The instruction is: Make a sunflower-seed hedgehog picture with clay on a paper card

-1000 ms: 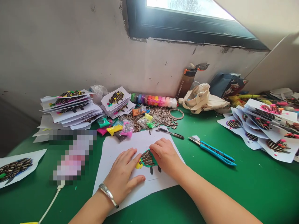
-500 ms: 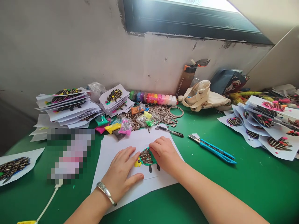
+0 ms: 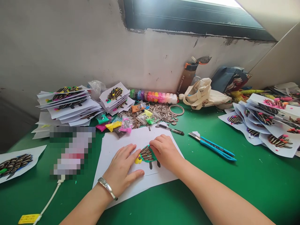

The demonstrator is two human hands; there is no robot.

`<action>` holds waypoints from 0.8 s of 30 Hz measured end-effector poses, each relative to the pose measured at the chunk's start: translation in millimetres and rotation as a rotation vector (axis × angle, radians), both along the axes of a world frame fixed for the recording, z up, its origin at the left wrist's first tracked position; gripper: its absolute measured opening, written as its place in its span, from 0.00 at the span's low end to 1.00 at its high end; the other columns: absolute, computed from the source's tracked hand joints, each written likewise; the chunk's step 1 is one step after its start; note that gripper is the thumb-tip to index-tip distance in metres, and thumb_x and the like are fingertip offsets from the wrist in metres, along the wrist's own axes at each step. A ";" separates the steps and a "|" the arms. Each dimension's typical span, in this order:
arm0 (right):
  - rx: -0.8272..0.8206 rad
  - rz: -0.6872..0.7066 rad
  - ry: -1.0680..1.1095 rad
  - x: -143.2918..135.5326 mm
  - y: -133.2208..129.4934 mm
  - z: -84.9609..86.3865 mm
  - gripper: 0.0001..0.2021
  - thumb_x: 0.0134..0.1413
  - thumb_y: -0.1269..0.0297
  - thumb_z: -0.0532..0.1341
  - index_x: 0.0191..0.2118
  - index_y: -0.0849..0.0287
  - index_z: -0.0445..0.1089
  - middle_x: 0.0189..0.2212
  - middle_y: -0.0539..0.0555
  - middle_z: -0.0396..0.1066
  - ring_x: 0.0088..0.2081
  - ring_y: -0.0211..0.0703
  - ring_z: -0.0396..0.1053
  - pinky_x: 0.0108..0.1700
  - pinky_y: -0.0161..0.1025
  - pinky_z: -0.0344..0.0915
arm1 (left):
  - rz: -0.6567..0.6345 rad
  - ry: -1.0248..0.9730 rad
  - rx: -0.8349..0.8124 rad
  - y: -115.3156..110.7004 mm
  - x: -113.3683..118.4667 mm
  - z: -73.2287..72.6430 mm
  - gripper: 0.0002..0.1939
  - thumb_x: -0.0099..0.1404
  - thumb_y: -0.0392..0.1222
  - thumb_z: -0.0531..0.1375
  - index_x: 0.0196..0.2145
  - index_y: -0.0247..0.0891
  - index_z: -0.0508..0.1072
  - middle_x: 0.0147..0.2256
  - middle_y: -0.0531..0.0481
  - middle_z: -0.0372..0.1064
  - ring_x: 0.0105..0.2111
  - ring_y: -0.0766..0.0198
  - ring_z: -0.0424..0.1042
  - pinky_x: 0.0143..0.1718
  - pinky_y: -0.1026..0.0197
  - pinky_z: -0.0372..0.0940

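On a green table (image 3: 257,181), a small animal figure of yellow and green modelling clay, filled with brown striped seeds and with dark legs (image 3: 147,154), lies on white paper (image 3: 131,189) at the near centre. The left hand (image 3: 120,170) rests flat, fingers spread and thumb apart, its index fingertip beside the yellow head. The right hand (image 3: 166,153) bends over the figure's right side, fingers bunched; whether they pinch anything is hidden.

The figure looks light, its clay probably soft and easily dented, its seeds liable to loosen. The paper seems thin and floppy, best lifted by its bare margins.

At the far centre, small clear plastic bags hold coloured clay, including yellow (image 3: 113,126) and pink (image 3: 126,125), beside a loose heap of striped seeds (image 3: 165,112). Behind, a long clear pack (image 3: 156,97) holds a row of many-coloured pieces. Far right stand a brown translucent bottle with a black lid (image 3: 187,78) and a cream cloth bag (image 3: 217,98), contents unclear.
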State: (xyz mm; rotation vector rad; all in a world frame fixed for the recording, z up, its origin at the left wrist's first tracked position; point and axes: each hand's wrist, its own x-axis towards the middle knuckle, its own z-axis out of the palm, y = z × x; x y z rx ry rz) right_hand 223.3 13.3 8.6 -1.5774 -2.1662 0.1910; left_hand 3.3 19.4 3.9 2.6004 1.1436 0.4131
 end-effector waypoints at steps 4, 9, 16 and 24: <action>-0.008 0.002 -0.007 0.4 -0.1 1.4 0.08 0.59 0.70 0.55 0.33 0.58 0.71 0.28 0.53 0.69 0.36 0.42 0.61 0.39 0.38 0.52 | 0.003 0.002 -0.010 0.3 0.5 0.8 0.28 0.60 0.51 0.59 0.56 0.39 0.65 0.58 0.41 0.58 0.57 0.46 0.57 0.56 0.42 0.57; -0.012 -0.001 -0.012 1.3 -0.3 1.5 0.07 0.58 0.71 0.56 0.33 0.58 0.71 0.28 0.52 0.69 0.36 0.42 0.61 0.38 0.38 0.52 | 0.007 -0.002 -0.013 1.3 0.5 -0.5 0.29 0.59 0.52 0.60 0.56 0.40 0.65 0.58 0.41 0.58 0.57 0.46 0.56 0.56 0.43 0.58; -0.015 0.004 -0.008 1.2 0.8 0.4 0.08 0.59 0.71 0.55 0.33 0.58 0.71 0.28 0.53 0.69 0.35 0.42 0.61 0.38 0.38 0.52 | 0.012 -0.017 -0.008 0.8 -0.4 -1.3 0.28 0.59 0.52 0.60 0.56 0.42 0.65 0.58 0.43 0.58 0.57 0.46 0.57 0.56 0.43 0.58; -0.031 0.006 0.001 1.1 -0.1 0.3 0.08 0.59 0.70 0.55 0.34 0.58 0.71 0.29 0.53 0.69 0.36 0.42 0.61 0.39 0.38 0.52 | 0.009 -0.007 -0.023 0.6 1.1 1.1 0.29 0.59 0.52 0.60 0.56 0.40 0.65 0.58 0.41 0.58 0.57 0.45 0.56 0.56 0.42 0.57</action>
